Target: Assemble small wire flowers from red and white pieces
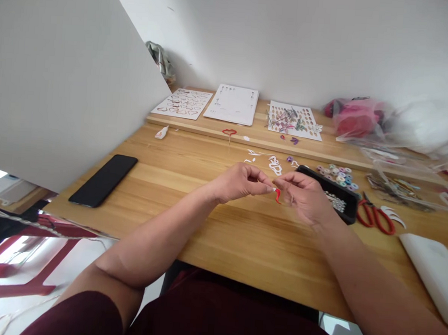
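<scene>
Over the middle of the wooden table, my left hand (244,183) and my right hand (301,195) meet fingertip to fingertip. Between them hangs a small curved red piece (277,195), its upper end pinched in my left thumb and forefinger. The thumb and forefinger of my right hand press together at the same spot; whether they grip the red piece or something finer is hidden. White paper cut-outs (274,164) lie just beyond my hands. A red wire-like shape on a thin stem (229,132) rests at the raised ledge.
A black phone (104,180) and a small glue bottle (161,132) lie left. Right are a black tray of beads (335,202), thread spools (341,175), red-handled scissors (376,217), a clear box (408,184) and a white block-like object (432,271). Patterned sheets (231,105) line the ledge.
</scene>
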The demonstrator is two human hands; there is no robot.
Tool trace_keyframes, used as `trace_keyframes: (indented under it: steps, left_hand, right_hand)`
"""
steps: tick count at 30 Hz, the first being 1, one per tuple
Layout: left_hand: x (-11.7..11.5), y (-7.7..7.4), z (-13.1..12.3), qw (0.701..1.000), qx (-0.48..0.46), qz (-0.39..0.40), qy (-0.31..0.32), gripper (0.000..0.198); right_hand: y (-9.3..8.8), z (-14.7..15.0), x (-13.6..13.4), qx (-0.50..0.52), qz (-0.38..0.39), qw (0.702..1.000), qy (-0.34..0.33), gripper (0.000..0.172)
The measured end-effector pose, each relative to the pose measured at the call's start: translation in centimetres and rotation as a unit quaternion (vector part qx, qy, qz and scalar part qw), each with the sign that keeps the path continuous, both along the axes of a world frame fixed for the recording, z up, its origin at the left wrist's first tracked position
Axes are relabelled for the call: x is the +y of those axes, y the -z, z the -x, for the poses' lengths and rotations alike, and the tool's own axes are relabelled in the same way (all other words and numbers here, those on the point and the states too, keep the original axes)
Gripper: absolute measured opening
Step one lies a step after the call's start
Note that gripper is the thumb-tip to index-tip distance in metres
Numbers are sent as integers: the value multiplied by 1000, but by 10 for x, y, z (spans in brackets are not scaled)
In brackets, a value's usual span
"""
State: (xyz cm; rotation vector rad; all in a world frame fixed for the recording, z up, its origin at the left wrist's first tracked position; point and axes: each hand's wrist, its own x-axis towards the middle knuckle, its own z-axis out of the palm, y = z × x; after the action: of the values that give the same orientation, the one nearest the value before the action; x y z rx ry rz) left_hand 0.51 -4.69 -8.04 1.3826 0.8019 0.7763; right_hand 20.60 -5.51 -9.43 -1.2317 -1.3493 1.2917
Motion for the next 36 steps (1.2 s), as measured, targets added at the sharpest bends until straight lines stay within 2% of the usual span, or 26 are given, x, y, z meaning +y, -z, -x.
trace_keyframes:
  steps: [3,5,9,13,15,17,21,24,28,32,36]
  left_hand:
    - [1,-1,-1,999,-35,28,-31,28]
    - [2,2,-2,996,-55,34,-68,31]
    - [6,7,-5,984,-49,-7,-168,28]
    - [7,7,-6,963,46,-123,-236,14]
    - [6,6,-6,952,94,-176,-233,9]
    - [5,6,-5,953,120,-198,-197,8]
    - [3,8,-4,976,114,-161,-93,13]
    - [2,9,-3,991,66,-109,-38,19]
    - [1,4,-2,998,-1,-51,-27,23]
    - [0,-1,-2,999,-29,-11,-38,26]
    - [1,0,-2,998,-46,14,-42,28]
  right_hand:
    - [5,6,-2,92,95,991,-18,37]
    - [6,11,-5,110,110,988,-22,38]
    - [8,20,-15,62,52,997,-17,30]
    - [4,24,-26,-71,-72,995,-21,24]
    - [-3,22,-30,-131,-135,982,-5,21]
    - [-10,18,-31,-162,-180,970,20,19]
    - [-16,8,-24,-162,-203,964,54,17]
    - [-11,1,-14,-120,-163,978,54,17]
    - [-4,0,-3,-6,-26,999,20,23]
    - [-1,2,0,111,103,988,-24,24]
    - [-1,2,-2,138,147,977,-64,20]
